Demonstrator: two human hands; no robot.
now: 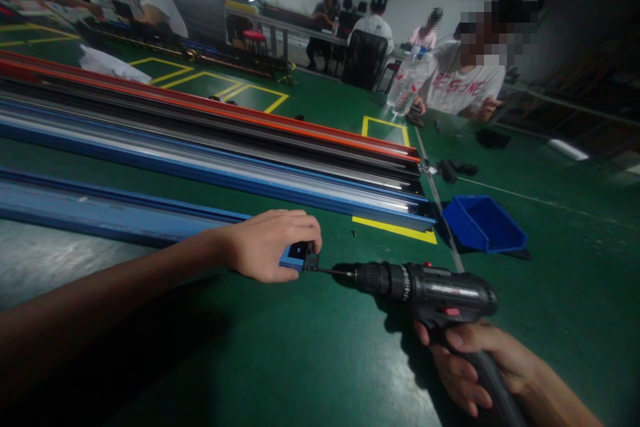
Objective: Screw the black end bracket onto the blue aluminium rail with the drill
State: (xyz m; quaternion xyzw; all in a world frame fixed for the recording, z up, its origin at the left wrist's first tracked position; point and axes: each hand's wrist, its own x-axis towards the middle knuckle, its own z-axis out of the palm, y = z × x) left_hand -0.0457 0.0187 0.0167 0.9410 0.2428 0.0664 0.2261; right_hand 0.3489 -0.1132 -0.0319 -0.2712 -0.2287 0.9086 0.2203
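My left hand is closed over the end of a long blue metal rail that lies on the green floor. A small dark end piece sits at that rail end, under my fingertips. My right hand grips the handle of a black cordless drill. The drill lies level and points left. Its thin bit touches the dark end piece at the rail's tip.
Several more long rails, blue, silver, black and orange, lie side by side beyond mine. A blue plastic bin stands to the right of their ends. A person in a white shirt sits on the floor farther off; others sit at tables behind.
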